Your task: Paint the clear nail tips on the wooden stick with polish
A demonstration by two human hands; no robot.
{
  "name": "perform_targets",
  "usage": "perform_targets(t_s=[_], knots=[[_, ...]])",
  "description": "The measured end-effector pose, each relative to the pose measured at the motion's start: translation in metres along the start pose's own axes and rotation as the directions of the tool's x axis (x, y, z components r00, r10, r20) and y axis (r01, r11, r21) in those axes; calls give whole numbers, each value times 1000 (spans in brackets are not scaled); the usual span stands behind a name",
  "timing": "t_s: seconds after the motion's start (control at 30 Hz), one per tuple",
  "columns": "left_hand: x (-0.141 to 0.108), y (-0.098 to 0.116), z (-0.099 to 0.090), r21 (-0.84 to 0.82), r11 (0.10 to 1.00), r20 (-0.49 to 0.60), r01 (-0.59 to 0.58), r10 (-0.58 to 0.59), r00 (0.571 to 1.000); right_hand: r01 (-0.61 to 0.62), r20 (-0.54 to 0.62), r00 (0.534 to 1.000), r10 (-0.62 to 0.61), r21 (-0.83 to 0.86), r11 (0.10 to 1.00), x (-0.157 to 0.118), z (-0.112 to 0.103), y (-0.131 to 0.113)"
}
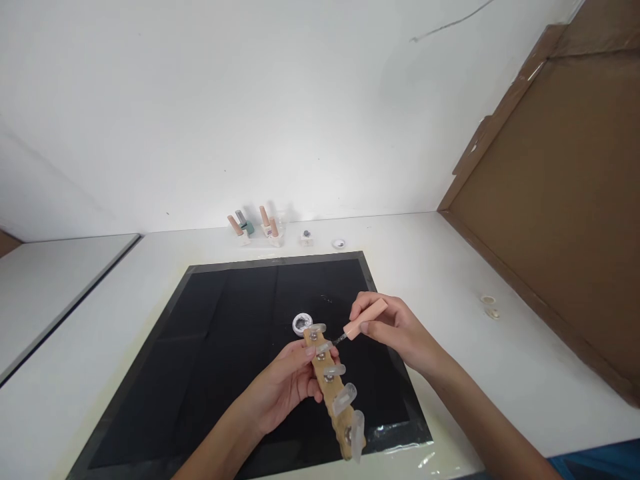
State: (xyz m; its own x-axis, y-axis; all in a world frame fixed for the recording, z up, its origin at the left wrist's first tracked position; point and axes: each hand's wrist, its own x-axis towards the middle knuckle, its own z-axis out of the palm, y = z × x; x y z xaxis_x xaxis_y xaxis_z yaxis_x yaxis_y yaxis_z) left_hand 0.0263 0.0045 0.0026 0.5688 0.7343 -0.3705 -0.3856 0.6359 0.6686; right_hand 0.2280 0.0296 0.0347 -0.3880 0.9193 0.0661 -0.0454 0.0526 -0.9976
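My left hand (pixel 287 380) grips a wooden strip (pixel 334 400) near its far end, thumb on top. Several clear nail tips (pixel 344 399) are mounted along the strip on round metal pieces. Between the thumb and fingers of my right hand (pixel 395 328) is a brush with a peach handle (pixel 366 319). Its bristle end points down-left and meets or nearly meets the second nail tip (pixel 324 347) from the far end. Just beyond the strip, a small round white dish (pixel 302 324) with grey inside rests on the black mat (pixel 240 340).
Several polish bottles (pixel 274 230), peach-capped and one green, stand by the wall at the back. Right of them are a small clear jar (pixel 307 238) and a white round lid (pixel 339 244). Two small round pieces (pixel 488 300) lie at the right, near a brown cardboard panel (pixel 560 200).
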Motion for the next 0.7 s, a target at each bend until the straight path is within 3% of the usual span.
perform_targets(t_s=[0.27, 0.4, 0.57, 0.7], knots=[[2, 0, -3, -34, 999, 44, -21, 23, 999, 9, -21, 1000, -9, 15, 1000, -1, -2, 3], [-3, 5, -1, -61, 998, 22, -24, 25, 999, 29, -133, 991, -25, 26, 999, 1, -4, 5], [-11, 12, 5, 80, 991, -28, -106, 108, 994, 9, -271, 962, -5, 13, 1000, 5, -7, 4], [-4, 0, 14, 197, 979, -110, -58, 80, 991, -7, -327, 945, 12, 16, 1000, 9, -10, 1]])
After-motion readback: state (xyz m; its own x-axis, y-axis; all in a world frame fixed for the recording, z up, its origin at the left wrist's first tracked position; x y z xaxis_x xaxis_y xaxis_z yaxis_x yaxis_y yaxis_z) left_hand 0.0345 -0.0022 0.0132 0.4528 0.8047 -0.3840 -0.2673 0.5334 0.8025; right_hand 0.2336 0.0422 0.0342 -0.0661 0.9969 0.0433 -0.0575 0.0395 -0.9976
